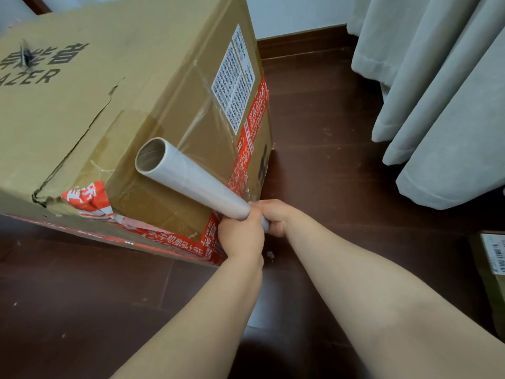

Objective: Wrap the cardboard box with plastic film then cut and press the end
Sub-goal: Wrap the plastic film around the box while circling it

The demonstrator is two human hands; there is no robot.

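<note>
A large brown cardboard box [114,86] with red printed tape and white barcode labels stands on the dark wooden floor. A roll of clear plastic film [188,177] on a cardboard tube leans against the box's near side, its open end pointing up and to the left. A sheet of film stretches from the roll across the box side toward the labels. My left hand [241,233] and my right hand [274,217] both grip the roll's lower end, close together, near the box's bottom right corner.
Grey curtains [442,99] hang to the floor at the right. A smaller cardboard box with a label [492,258] sits at the right edge. The floor [328,160] between the box and the curtains is dark wood, with a white wall and skirting behind.
</note>
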